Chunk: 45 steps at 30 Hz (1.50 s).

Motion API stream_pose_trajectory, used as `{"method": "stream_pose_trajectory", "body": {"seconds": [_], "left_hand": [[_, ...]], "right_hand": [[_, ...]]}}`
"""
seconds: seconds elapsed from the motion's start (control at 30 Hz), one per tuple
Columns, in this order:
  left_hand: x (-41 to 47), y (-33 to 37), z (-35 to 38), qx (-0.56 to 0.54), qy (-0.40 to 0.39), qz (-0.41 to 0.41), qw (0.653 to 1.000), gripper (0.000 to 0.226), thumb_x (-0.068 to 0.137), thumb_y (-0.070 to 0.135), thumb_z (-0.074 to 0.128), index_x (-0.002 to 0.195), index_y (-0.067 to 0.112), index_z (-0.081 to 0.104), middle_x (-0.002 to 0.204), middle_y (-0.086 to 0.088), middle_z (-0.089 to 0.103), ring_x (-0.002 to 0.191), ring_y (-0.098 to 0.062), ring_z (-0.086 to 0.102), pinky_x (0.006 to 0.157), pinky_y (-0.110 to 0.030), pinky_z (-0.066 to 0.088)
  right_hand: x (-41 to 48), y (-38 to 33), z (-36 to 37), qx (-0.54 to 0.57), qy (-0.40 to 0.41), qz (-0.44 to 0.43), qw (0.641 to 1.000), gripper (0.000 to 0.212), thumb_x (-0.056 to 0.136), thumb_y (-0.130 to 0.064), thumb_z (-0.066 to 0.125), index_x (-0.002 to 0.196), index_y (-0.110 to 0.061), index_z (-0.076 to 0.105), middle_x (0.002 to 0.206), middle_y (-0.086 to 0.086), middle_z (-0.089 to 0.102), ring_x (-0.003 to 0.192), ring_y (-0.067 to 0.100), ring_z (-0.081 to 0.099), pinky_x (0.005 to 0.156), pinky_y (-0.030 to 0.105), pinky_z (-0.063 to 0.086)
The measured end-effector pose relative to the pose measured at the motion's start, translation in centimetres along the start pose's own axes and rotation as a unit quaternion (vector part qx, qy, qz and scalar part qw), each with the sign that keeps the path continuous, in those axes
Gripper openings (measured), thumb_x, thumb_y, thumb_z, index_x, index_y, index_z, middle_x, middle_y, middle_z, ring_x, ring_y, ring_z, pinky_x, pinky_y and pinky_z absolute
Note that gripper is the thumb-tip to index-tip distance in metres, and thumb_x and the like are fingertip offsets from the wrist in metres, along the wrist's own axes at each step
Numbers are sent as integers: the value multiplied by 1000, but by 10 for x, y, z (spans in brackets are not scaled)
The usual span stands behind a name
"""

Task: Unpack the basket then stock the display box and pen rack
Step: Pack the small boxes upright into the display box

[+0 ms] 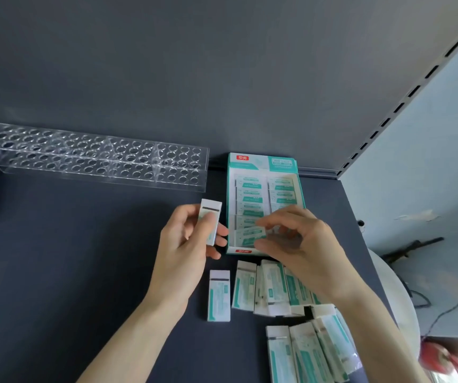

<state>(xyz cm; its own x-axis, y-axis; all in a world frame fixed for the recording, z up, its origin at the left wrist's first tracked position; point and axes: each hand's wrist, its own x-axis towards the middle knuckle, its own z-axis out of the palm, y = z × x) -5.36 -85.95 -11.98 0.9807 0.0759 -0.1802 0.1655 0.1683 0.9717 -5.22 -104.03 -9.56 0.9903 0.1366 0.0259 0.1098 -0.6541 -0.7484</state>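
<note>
Right hand (pixel 299 244) is down at the front end of the display box (pixel 261 161), thumb and fingertips pinching a white-and-teal eraser pack (pixel 248 235) that sits tilted over the nearest row. Left hand (pixel 183 244) hovers just left of the box, fingers curled round a second pack (pixel 210 219) held upright, thumb across its face.

Inside the box, two columns of the same packs lie flat. For writing, there's a red tag (pixel 242 157) with two Chinese characters on the back flap, plus a red strip on the front lip that's too small to read. The teal print on the packs is all blur.

On the near side, a lone pack (pixel 219 295) lies by itself, with a jumbled pile (pixel 272 286) next to it running toward the right edge of the dark shelf (pixel 84 258). That edge runs close beside the box. The clear pen rack (pixel 92 157) sits back left, well apart, with a wide stretch of shelf between it and the left hand.
</note>
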Motion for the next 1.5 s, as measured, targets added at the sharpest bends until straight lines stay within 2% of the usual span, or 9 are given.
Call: {"method": "stream_pose_trajectory", "body": {"seconds": [0.13, 0.3, 0.43, 0.6, 0.77, 0.9, 1.1, 1.27, 1.5], "left_hand": [[-2, 3, 1, -5, -14, 28, 1000, 7, 92, 16, 56, 92, 12, 61, 81, -2, 74, 78, -9, 69, 57, -16, 49], [-4, 7, 1, -37, -36, 47, 998, 5, 90, 10, 58, 92, 6, 61, 84, -3, 75, 77, -5, 70, 60, -7, 46], [-5, 6, 0, -45, -60, 47, 996, 16, 83, 17, 67, 96, 8, 63, 91, -4, 74, 87, -14, 70, 71, -17, 51], [-7, 6, 2, -63, -71, 81, 992, 35, 76, 18, 74, 109, 24, 63, 97, -4, 71, 90, -23, 70, 72, -27, 57], [-10, 6, 4, 1, -57, 115, 992, 30, 74, 26, 75, 101, 19, 62, 96, 3, 74, 82, -15, 71, 66, -21, 54], [-10, 3, 5, 93, -47, 124, 987, 29, 74, 35, 76, 98, 24, 62, 93, 9, 74, 83, -20, 67, 70, -36, 53], [-9, -6, 1, 237, -41, 113, 964, 59, 72, 58, 71, 124, 34, 55, 119, 27, 55, 117, 8, 46, 91, -3, 32], [-12, -7, 5, 289, -88, 107, 947, 69, 75, 50, 65, 138, 32, 44, 130, 28, 52, 129, -3, 42, 111, -38, 32], [-10, -11, 4, 297, -77, 99, 946, 68, 77, 40, 69, 139, 29, 45, 136, 19, 51, 132, -11, 41, 111, -39, 33]], "right_hand": [[0, -1, 1, -44, -22, -15, 999, 22, 83, -29, 67, 102, -19, 71, 98, -16, 57, 100, 9, 51, 88, 28, 47], [0, -2, 3, -56, -22, -30, 998, 21, 87, -24, 63, 105, -18, 71, 105, -15, 56, 106, 8, 49, 91, 24, 44], [-2, -5, -4, 73, 30, -23, 997, 16, 82, -25, 67, 98, -25, 69, 97, -17, 64, 90, 7, 59, 79, 15, 45], [-4, -12, -6, 188, -32, -37, 981, 36, 68, -29, 76, 102, -27, 65, 94, -9, 69, 85, 15, 66, 81, 22, 52], [-8, -12, -5, 195, -5, -55, 979, 33, 72, -12, 79, 98, -23, 63, 84, -6, 69, 79, 16, 67, 78, 21, 52], [-10, -11, -9, 157, 12, -101, 982, 28, 72, -19, 77, 99, -18, 66, 96, -5, 64, 81, 17, 63, 78, 22, 52], [-16, 9, -30, 87, 84, -43, 992, 19, 74, -13, 73, 91, -21, 70, 91, -17, 66, 77, 5, 64, 73, 9, 47], [-22, 20, -45, 10, 73, -19, 997, 22, 76, -10, 74, 90, -26, 71, 88, -20, 67, 85, 1, 60, 76, 6, 42], [-17, 20, -37, -75, 31, -12, 997, 21, 79, -10, 71, 97, -21, 73, 99, -26, 61, 101, 8, 53, 83, 9, 40]]}}
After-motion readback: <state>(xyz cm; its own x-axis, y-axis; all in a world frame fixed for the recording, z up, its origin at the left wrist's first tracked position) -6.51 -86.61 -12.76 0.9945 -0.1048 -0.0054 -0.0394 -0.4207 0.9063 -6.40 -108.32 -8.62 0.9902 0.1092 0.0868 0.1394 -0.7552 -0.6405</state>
